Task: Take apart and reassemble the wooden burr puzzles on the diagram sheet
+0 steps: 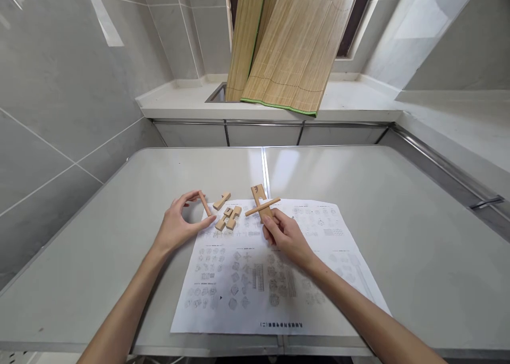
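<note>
My left hand pinches a thin wooden stick by its two ends, between thumb and fingers, at the left edge of the paper. Between thumb and fingers of my right hand is a flat wooden puzzle piece with a dark mark near its top. Another wooden stick lies across that piece; whether it passes through a hole or rests on top I cannot tell. Between my hands are several notched wooden blocks, one bearing a dark mark, and a separate notched block just beyond them.
A large printed sheet with small diagrams lies under my right hand and the blocks. It rests on a white folding table with a centre seam. Behind are a white ledge, a bamboo mat and grey tiled walls.
</note>
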A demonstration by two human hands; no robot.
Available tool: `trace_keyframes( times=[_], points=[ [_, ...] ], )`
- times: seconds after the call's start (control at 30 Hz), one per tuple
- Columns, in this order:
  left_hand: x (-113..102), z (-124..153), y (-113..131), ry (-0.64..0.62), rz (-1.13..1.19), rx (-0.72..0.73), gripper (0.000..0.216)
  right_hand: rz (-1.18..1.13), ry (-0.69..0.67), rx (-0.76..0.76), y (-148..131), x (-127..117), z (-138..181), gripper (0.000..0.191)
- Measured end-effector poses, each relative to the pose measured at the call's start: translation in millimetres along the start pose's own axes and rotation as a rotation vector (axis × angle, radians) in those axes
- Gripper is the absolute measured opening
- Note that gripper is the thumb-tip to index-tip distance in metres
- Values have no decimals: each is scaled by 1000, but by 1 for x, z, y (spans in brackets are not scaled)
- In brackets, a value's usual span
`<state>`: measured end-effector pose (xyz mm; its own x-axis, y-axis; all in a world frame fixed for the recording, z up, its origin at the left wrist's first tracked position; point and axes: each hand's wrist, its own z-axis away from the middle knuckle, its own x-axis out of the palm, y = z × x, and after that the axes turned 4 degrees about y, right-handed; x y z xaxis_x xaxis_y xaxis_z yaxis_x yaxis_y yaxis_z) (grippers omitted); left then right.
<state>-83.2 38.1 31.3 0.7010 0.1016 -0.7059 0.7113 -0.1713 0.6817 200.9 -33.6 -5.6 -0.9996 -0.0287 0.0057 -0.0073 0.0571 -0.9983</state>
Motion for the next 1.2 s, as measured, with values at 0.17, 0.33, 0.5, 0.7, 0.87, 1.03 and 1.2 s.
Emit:
trace_keyframes(
  times=[0.17,0.33,0.5,0.7,0.87,1.03,1.2],
  points=[
    [-14,1,-20,-209,-234,145,82,-31,-43,17,-1,1,2,42],
    [-17,-11,-23,-347,-244,208,83,-21,-113,25,-4,0,4,43],
    [-19,-11,10,-328,-203,219,87,-19,-221,17,-4,-1,6,39],
    [-9,20,78,-494,-20,234,41,-43,-249,-23,-5,1,9,41],
    [8,50,102,-497,-113,315,33,-64,-288,-19,-8,-1,9,40],
    [6,56,105,-535,-265,441,35,-200,-400,21,-8,-3,8,40],
    [2,60,100,-543,-271,454,36,-225,-381,89,-4,0,8,43]
  ],
)
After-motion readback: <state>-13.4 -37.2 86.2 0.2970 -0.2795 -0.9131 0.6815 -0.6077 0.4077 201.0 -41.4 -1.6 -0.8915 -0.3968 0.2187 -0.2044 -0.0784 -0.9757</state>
